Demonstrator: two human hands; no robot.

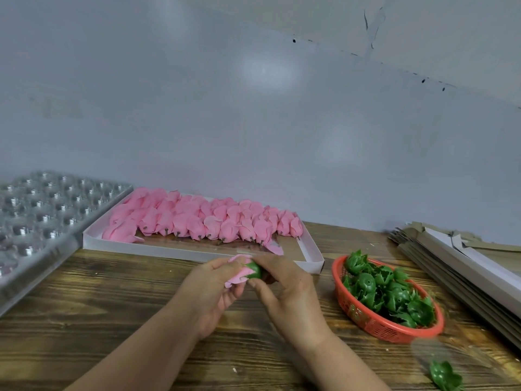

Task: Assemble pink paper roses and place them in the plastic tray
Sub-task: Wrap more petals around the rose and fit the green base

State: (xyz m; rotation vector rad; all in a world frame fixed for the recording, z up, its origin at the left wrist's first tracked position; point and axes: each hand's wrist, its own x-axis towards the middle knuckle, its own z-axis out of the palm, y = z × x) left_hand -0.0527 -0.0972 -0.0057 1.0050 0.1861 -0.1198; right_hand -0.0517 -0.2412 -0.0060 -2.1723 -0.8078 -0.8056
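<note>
Over the middle of the wooden table my left hand (214, 289) holds a pink paper rose (237, 273) by its petals. My right hand (287, 289) pinches a green plastic calyx (254, 270) against the base of that rose. Behind them a shallow white box (197, 252) holds several rows of pink rose heads (203, 220). The clear plastic tray (42, 218) with round cups lies at the far left, its cups bare as far as I can see.
A red plastic basket (375, 324) full of green calyxes (389, 292) stands right of my hands. One loose calyx (445, 375) lies near the bottom right edge. A stack of flat cardboard boxes (465, 266) fills the right side. A grey wall rises behind the table.
</note>
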